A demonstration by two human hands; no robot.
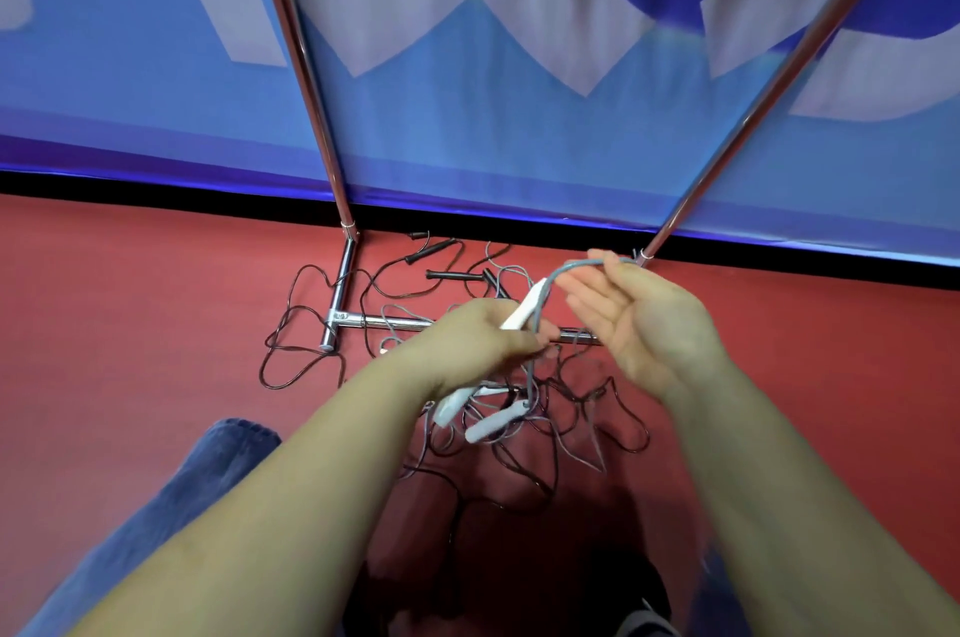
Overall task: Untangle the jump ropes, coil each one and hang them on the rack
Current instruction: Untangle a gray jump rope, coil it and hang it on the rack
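Note:
A tangle of jump ropes point(524, 407) lies on the red floor at the foot of a chrome rack point(337, 293). My left hand point(483, 340) grips a white handle point(522, 311) of a grey rope. The grey cord point(571, 267) arcs up from that handle to my right hand point(644, 319), which pinches it between thumb and fingers, palm turned toward me. Two more white handles point(488, 426) hang below my left hand. Black-handled ropes point(452, 275) lie farther back near the wall.
The rack's two slanted chrome poles point(306, 64) rise against a blue banner wall point(519, 142). Its base bar point(400, 322) runs across the floor under the ropes. My knee in blue jeans point(171, 496) is at lower left, and a dark shoe point(639, 600) at the bottom.

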